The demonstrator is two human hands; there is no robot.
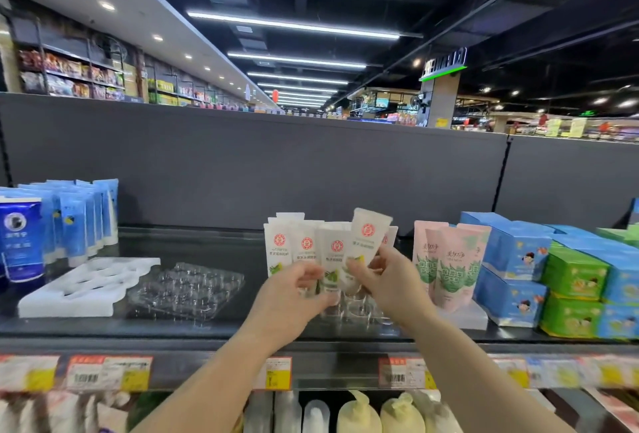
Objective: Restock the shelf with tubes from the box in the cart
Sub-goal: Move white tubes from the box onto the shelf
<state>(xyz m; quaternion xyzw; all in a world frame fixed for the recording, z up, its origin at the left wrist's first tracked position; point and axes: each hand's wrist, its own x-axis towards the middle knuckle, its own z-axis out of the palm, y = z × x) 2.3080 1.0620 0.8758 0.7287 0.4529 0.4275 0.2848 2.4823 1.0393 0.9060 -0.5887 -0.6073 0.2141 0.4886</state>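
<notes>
Nearest the camera, below the shelf edge, a lower shelf shows pale pump bottles (359,413), and a row of price labels (109,372) runs along the shelf's front rail. Both bare forearms reach up over that rail.

The left hand (294,289) has its grip closed around the lower end of a white tube (333,260) with a red round logo, fingers wrapped across its green-printed base. The right hand (387,277) pinches another white tube, the tilted tube (368,237), near its bottom between thumb and fingers; this one leans to the right and stands higher than its neighbours. Both hands sit at the tubes' lower ends, with the crimped tops fanned out above them.

Just behind and left of the hands, more white tubes (278,246) stand upright on the shelf (214,329). Clear plastic trays (186,289) and a white foam tray (86,285) lie further left, with blue tubes (69,221) beyond. To the right stand pink tubes (449,260), then stacked blue and green boxes (553,277). A dark back panel (276,170) rises behind.
</notes>
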